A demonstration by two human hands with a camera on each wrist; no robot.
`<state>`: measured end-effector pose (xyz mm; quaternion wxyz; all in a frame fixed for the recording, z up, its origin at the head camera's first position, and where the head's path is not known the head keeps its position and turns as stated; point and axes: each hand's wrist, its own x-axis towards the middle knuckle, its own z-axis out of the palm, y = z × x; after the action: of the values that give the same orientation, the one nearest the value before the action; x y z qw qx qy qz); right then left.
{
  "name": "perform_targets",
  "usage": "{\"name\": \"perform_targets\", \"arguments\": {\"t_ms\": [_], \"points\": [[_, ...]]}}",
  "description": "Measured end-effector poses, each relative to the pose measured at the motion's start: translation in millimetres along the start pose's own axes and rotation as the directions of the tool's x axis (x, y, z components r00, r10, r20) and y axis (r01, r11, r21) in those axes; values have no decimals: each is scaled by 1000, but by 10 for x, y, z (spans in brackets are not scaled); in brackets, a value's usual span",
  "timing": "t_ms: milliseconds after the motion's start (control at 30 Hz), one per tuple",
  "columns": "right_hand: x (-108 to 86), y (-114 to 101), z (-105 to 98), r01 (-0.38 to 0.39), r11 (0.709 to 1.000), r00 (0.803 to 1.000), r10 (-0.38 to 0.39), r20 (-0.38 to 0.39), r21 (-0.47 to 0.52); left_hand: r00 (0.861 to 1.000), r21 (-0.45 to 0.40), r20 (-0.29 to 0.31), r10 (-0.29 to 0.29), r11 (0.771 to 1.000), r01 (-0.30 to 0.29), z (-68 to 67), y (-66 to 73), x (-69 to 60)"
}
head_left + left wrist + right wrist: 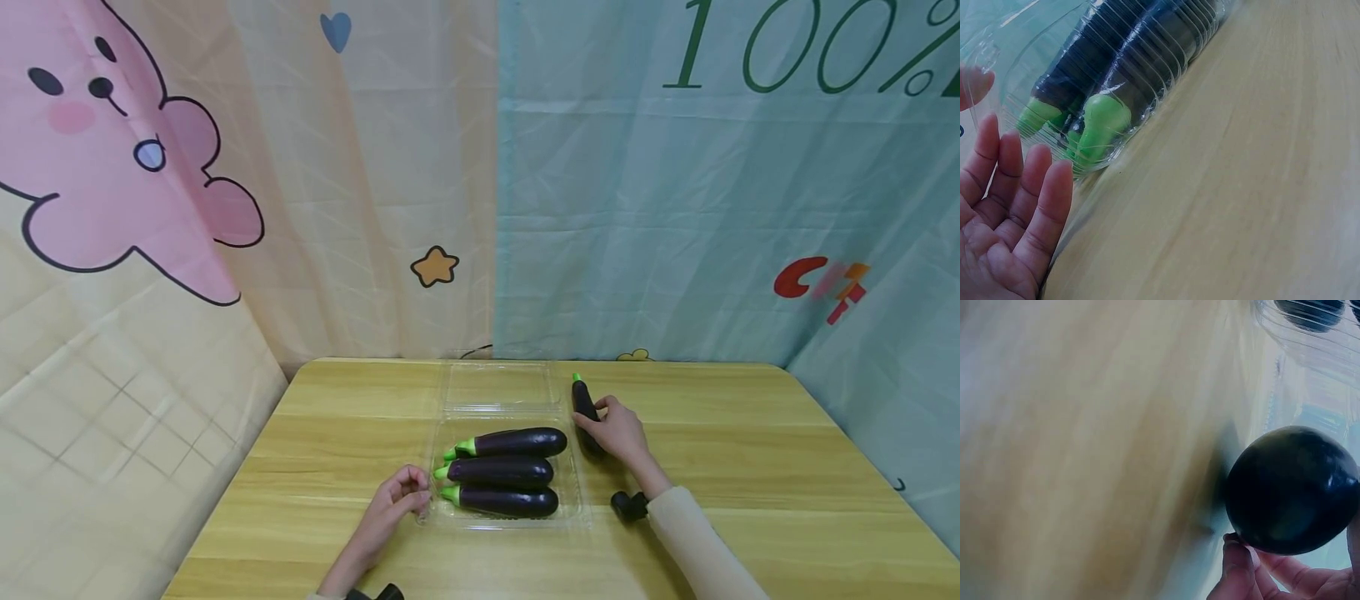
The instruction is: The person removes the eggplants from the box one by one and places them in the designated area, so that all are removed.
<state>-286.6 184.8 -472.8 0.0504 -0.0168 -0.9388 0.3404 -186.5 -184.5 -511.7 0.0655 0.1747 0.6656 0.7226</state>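
Note:
A clear plastic clamshell box (pixel 573 508) lies with its lid folded back, holding three dark purple eggplants (pixel 502 472) side by side, green stems to the left. At the box's left edge, my left hand (pixel 392 502) holds the rim between thumb and fingers; the left wrist view has the fingers (pixel 1047 206) along the outer wall. Right of the box, my right hand (pixel 618 429) grips another eggplant (pixel 582 398), its green stem pointing away. The rounded end of that eggplant (pixel 1294 490) fills much of the right wrist view and hides part of the hand.
The wooden table (pixel 712 433) extends on both sides of the box. The transparent lid (pixel 502 387) lies toward the table's back edge. Printed curtains (pixel 637 208) hang behind the table. Each wrist wears a small black camera (pixel 628 506).

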Motion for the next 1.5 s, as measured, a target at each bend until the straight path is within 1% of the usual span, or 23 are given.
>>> {"name": "perform_targets", "arguments": {"t_ms": [167,433,633,900,1233,1500], "points": [[-1,-3,-5,2,1000,1000,-2,-3,2,1000,0,-2,3,1000,-3,-5,-7,-2],[3,34,1,-3,1000,1000,3,-12,15,1000,-14,13,14,1000,-14,-10,-19,-5],[-1,37,-18,-12,1000,1000,12,12,20,999,-20,20,30,999,-29,-12,-16,-5],[-1,54,-43,-43,999,998,42,42,26,1000,-9,12,18,1000,-18,-10,-14,1],[21,101,-36,-26,999,998,24,57,36,1000,-3,5,15,1000,-15,-7,-16,1],[10,129,-45,-26,999,998,23,62,43,1000,-4,5,13,1000,-13,-11,-24,3]]}}
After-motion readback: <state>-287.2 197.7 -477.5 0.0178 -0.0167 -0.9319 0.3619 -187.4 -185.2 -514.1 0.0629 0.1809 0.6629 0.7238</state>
